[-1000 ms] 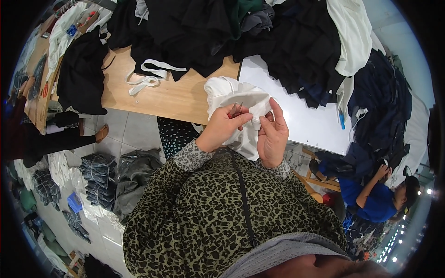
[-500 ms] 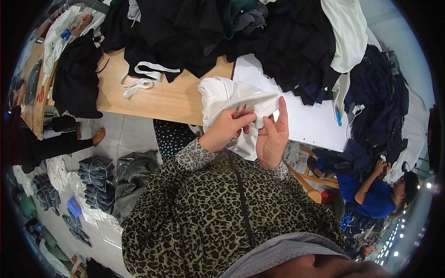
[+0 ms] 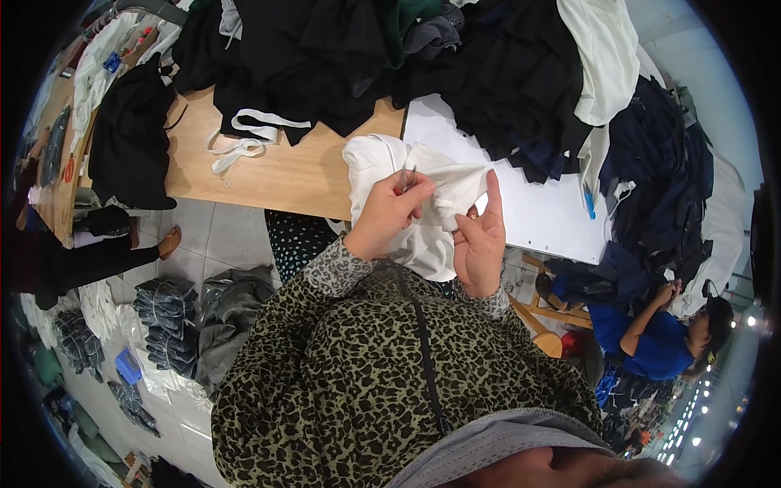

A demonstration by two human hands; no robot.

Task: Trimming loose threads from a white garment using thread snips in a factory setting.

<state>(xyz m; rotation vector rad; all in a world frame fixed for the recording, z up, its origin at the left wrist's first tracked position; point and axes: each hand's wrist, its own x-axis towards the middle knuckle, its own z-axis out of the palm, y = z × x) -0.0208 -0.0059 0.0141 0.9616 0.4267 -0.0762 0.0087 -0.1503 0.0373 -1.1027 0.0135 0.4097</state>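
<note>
A white garment (image 3: 419, 244) hangs over the table edge in front of me. My right hand (image 3: 478, 248) pinches a folded, seamed edge of it between thumb and fingers, with the index finger pointing straight up. Just left of that edge, my left hand (image 3: 384, 213) is closed around a small pair of thread snips (image 3: 407, 177). Only their two pointed metal tips show above the fingers; the rest is hidden in the palm. The left thumb and fingertips are pinched together close to the cloth. Whether they hold a thread is too small to tell.
Black clothes (image 3: 309, 57) are heaped across the wooden table (image 3: 260, 183); a white strap (image 3: 244, 146) lies before them. A white board (image 3: 537, 215) and navy clothes (image 3: 659, 163) are at right. A person in blue (image 3: 659, 346) works there. Bundled garments (image 3: 167, 325) lie on the floor.
My left hand has drawn back from the seamed edge, a little up and left, with the snips still in it. My right hand keeps its hold on the white garment.
</note>
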